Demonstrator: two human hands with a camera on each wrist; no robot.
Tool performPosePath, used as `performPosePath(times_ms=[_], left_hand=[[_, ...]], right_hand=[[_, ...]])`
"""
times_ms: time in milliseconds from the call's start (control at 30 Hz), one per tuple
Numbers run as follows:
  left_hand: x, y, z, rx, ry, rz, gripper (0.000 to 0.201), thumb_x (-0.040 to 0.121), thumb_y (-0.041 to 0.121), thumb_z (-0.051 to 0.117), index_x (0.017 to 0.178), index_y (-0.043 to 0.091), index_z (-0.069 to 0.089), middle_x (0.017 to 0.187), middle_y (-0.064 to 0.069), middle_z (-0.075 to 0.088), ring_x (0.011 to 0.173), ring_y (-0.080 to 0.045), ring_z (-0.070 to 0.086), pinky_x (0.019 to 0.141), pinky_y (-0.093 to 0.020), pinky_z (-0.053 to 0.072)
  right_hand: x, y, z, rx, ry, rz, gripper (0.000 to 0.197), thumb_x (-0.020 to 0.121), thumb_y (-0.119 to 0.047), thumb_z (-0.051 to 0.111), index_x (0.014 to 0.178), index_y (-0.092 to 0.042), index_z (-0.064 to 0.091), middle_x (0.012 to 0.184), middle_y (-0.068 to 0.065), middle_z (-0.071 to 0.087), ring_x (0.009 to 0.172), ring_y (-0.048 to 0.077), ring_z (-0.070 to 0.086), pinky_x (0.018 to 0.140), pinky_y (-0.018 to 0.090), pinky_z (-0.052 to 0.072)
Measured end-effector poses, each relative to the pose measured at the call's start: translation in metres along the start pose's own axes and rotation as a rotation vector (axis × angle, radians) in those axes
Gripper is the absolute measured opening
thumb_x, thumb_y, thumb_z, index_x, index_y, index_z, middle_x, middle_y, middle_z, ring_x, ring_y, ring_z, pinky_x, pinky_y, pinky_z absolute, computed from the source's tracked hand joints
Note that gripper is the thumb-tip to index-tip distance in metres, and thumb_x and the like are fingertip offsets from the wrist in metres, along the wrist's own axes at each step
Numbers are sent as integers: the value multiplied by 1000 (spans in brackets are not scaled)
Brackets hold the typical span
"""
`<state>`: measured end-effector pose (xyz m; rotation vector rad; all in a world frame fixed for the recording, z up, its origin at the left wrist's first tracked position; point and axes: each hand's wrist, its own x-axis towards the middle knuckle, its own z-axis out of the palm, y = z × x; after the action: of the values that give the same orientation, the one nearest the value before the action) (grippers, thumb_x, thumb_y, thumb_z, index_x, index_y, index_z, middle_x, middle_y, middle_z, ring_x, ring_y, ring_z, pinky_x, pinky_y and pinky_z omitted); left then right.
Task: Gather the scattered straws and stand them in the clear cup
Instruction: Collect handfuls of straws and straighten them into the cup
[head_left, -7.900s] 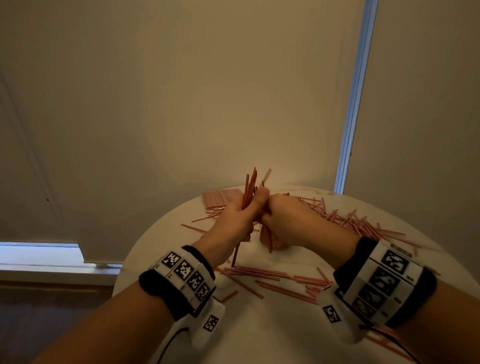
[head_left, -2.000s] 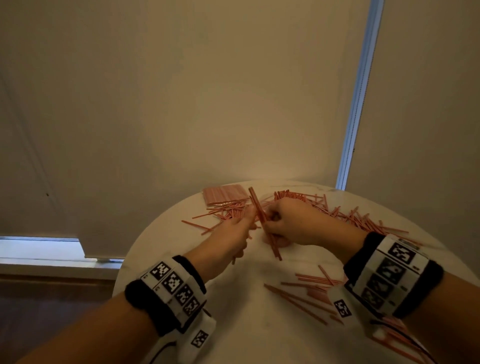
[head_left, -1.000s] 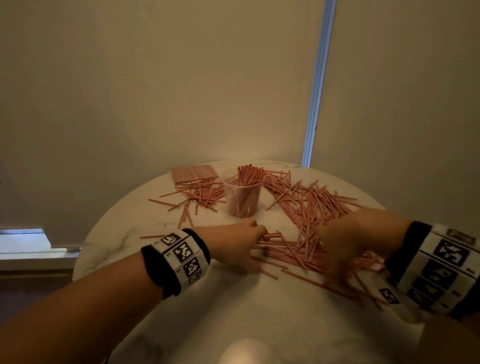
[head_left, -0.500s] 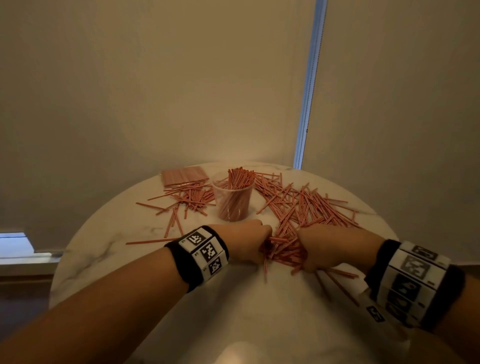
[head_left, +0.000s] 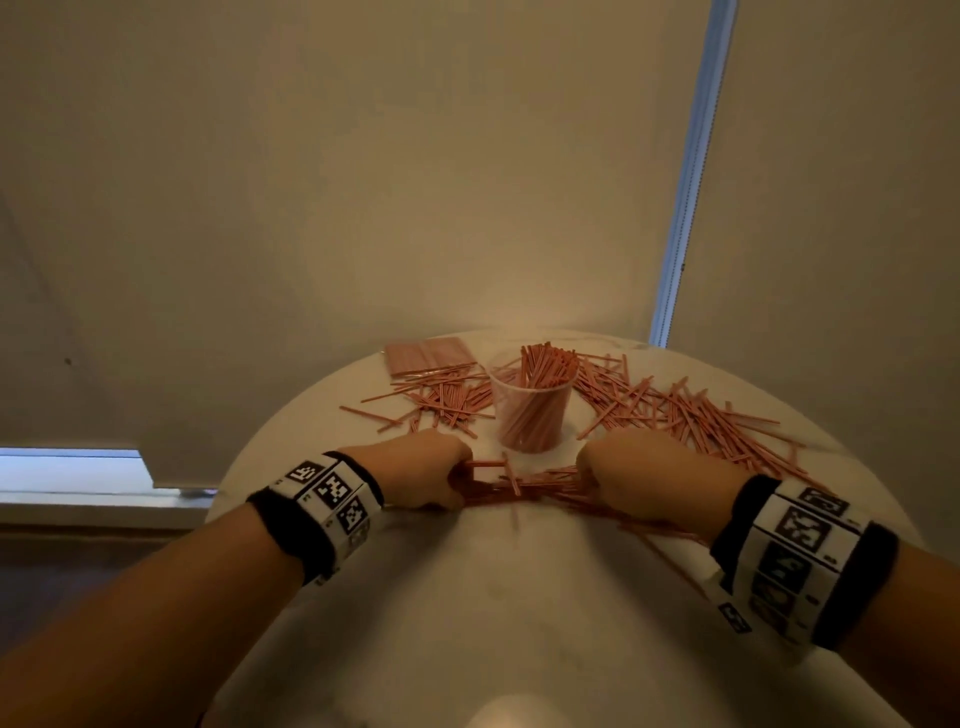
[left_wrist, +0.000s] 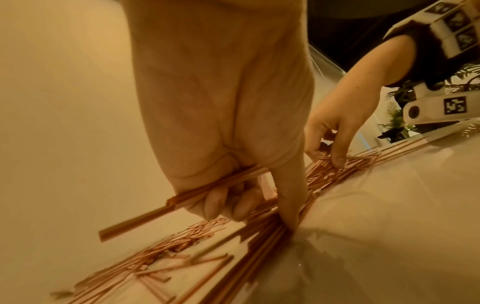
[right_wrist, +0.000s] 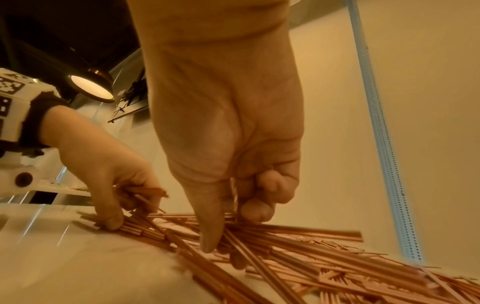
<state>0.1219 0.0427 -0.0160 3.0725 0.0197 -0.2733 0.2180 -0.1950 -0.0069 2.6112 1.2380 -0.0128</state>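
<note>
The clear cup (head_left: 530, 415) stands upright at mid-table, with several pink-orange straws standing in it. Just in front of it a loose bundle of straws (head_left: 519, 486) lies crosswise on the table between my hands. My left hand (head_left: 441, 475) grips its left end: curled fingers (left_wrist: 215, 205) hold a few straws (left_wrist: 182, 200) and the thumb presses down on the pile. My right hand (head_left: 608, 480) clutches the right end, thumb (right_wrist: 210, 226) pressing on the straws and fingers curled over them. More straws lie scattered to the left (head_left: 441, 400) and right (head_left: 701, 415) of the cup.
The round white marble table (head_left: 519, 623) is bare towards me. A flat packet of straws (head_left: 428, 354) lies at the far left edge. Beige blinds hang close behind the table. A ceiling lamp (right_wrist: 91, 87) shows in the right wrist view.
Two seconds ago both hands held a bundle up off the table. They then came down, the right hand raked loose straws in, and now both hands grip the gathered pile by its ends.
</note>
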Motion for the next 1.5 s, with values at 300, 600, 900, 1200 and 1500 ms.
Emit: performPosePath(times_ms=[300, 600, 900, 1200, 1500], left_hand=[[-4, -2, 2, 76, -2, -27, 29, 104, 40, 45, 108, 15, 59, 85, 0, 57, 84, -23, 58, 70, -34, 45], [-17, -8, -16, -520, 42, 0, 19, 106, 15, 39, 114, 17, 56, 106, -5, 65, 87, -13, 66, 88, -36, 56], [-14, 8, -23, -1274, 247, 54, 31, 109, 37, 42, 122, 14, 58, 70, 15, 51, 62, -4, 44, 66, -26, 44], [21, 39, -52, -1289, 627, 25, 35, 106, 48, 47, 103, 15, 60, 73, 3, 61, 64, -15, 57, 65, -39, 51], [49, 5, -72, -1772, 791, -115, 22, 111, 34, 41, 106, 16, 53, 76, 0, 62, 77, -20, 64, 74, -41, 51]], right_hand=[[5, 20, -15, 247, -33, 27, 9, 96, -23, 61, 87, -22, 63, 77, -7, 64, 70, 8, 59, 56, 21, 38], [-15, 33, -31, 535, 21, 33, 10, 98, -36, 59, 88, -33, 62, 68, -20, 68, 60, -3, 63, 57, 21, 42], [-11, 6, -49, 694, 265, -20, 18, 101, -41, 50, 85, -34, 54, 74, -11, 71, 53, 2, 59, 46, 15, 39], [42, -40, -70, 837, 527, -67, 12, 96, -38, 60, 86, -32, 62, 67, -14, 71, 62, -5, 66, 60, 17, 48], [76, -42, -66, 768, 380, -12, 13, 89, -41, 71, 84, -29, 69, 72, -10, 72, 62, 2, 65, 55, 21, 47]])
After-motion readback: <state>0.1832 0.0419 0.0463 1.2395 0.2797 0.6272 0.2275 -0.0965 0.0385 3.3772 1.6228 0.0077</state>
